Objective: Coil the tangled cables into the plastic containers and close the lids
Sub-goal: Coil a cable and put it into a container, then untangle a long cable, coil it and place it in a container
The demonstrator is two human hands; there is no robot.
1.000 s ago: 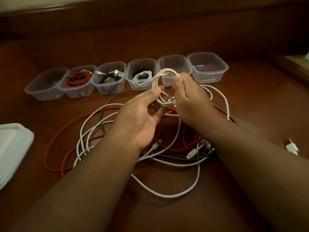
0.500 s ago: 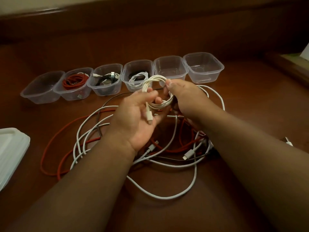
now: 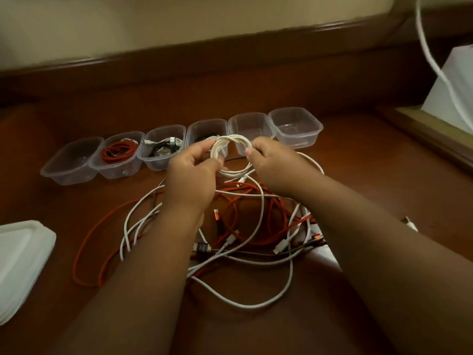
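A coiled white cable (image 3: 231, 147) is held above the brown surface (image 3: 358, 175), just near of the row of six clear containers (image 3: 294, 126). Its left side is pinched in the grip of the left hand (image 3: 190, 172), its right side in that of the right hand (image 3: 271, 162). Tangled red and white cables (image 3: 256, 226) are spread beneath. Stacked lids (image 3: 20, 254) are seen at the left edge.

Dim reddish-brown wooden surface (image 3: 358, 155) meets a cream wall (image 3: 153, 29) behind.
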